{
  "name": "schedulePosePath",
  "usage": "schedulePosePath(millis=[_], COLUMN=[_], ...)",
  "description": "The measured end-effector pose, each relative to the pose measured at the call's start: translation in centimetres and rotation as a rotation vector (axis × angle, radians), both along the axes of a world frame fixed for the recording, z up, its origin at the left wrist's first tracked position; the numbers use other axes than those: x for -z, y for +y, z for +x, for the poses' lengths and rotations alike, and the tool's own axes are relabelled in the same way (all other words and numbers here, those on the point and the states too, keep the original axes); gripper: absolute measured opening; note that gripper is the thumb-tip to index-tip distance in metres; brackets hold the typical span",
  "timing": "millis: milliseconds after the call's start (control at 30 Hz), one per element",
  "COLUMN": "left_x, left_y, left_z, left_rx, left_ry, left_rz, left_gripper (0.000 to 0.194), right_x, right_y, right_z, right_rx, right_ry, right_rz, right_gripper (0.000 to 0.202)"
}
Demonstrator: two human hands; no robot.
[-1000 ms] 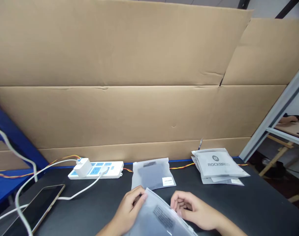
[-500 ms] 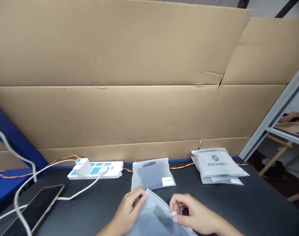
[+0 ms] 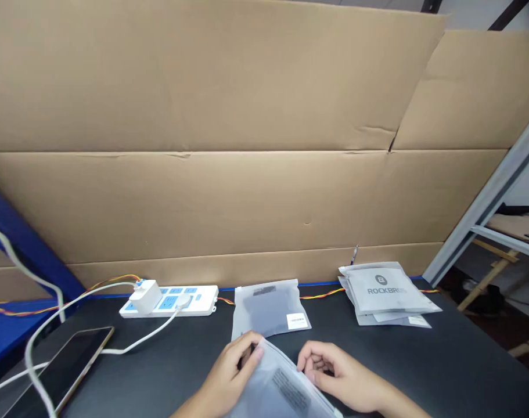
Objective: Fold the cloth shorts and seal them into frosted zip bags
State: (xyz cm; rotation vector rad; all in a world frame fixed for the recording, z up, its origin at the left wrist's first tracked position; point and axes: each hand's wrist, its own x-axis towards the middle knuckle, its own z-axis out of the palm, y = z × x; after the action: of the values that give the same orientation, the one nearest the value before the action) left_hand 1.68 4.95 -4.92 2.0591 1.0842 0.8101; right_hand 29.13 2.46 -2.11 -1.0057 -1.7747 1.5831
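Observation:
My left hand [image 3: 238, 371] pinches the upper left corner of a frosted zip bag [image 3: 264, 395] between thumb and fingers. The bag leans toward me at the bottom of the view, with a block of small dark print on its face and its lower part cut off. My right hand [image 3: 334, 374] has its fingers curled and its thumb and forefinger closed on the bag's top zip edge. Just beyond my left hand lies another frosted bag [image 3: 268, 307] with a dark item inside and a white label.
A stack of frosted bags [image 3: 386, 290] lies at the back right, a pen [image 3: 355, 254] behind it. On the left are a white power strip [image 3: 190, 299], a phone [image 3: 68, 366] and white cables. Cardboard [image 3: 247, 203] walls off the back of the black table [image 3: 442, 366].
The bag's top edge has shifted slightly down, and my right hand has slid a little left along it. At the far right, another person's hand has gone from view.

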Motion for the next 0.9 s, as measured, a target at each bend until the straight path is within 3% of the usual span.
schedulePosePath(millis=[133,300,467,600,900], left_x=[0.1,-0.9,-1.2,-0.9,-1.4], left_y=[-0.1,-0.3,-0.7,-0.7,-0.5], left_z=[-0.1,0.1,0.2,0.1,0.4], left_rx=[-0.023,0.129,0.179,0.157,0.141], left_ry=[0.007,-0.004,0.038,0.085,0.102], left_rz=[0.026,0.002,0.044,0.089,0.098], left_gripper=[0.026,0.02,0.024,0.032,0.016], right_x=[0.2,0.5,0.7,0.7,1.2], right_y=[-0.1,-0.1,-0.2,-0.2,-0.1], right_z=[-0.1,0.0,0.0,0.1,0.4], right_rx=[-0.035,-0.062,-0.066,-0.085,-0.135], right_ry=[0.028,0.039,0.058,0.069,0.1], right_rz=[-0.012,-0.017,-0.048,-0.067,-0.079], right_gripper=[0.014,0.019,0.028,0.028,0.026])
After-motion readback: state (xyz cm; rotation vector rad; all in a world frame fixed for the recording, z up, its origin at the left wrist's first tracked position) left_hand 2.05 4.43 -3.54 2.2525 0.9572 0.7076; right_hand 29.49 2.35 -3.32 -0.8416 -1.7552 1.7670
